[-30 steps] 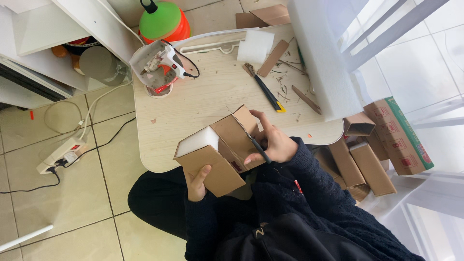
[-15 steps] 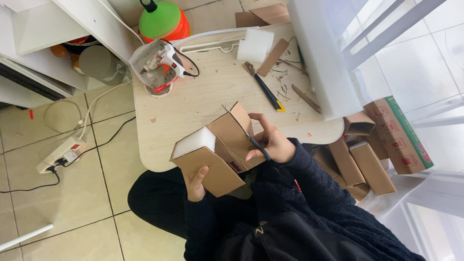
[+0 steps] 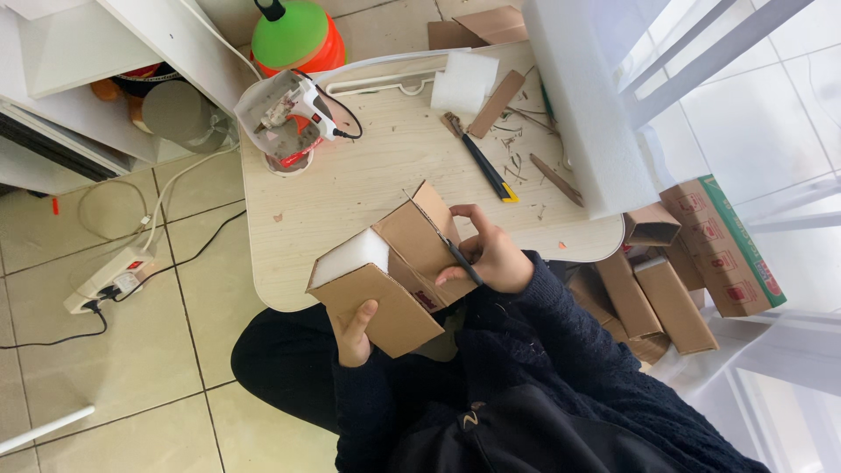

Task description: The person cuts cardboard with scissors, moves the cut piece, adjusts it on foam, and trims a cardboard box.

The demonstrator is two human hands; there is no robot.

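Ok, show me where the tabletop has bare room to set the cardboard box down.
The widest bare patch of the table lies mid-table, between the glue gun and the utility knife, just beyond the cardboard box. The left front edge by the left hand is bare too. Crowded: the far right, with cardboard scraps and the foam slab.

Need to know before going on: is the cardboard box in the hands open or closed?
Open. The cardboard box has a flap standing up on the table side, and white foam shows inside its open end.
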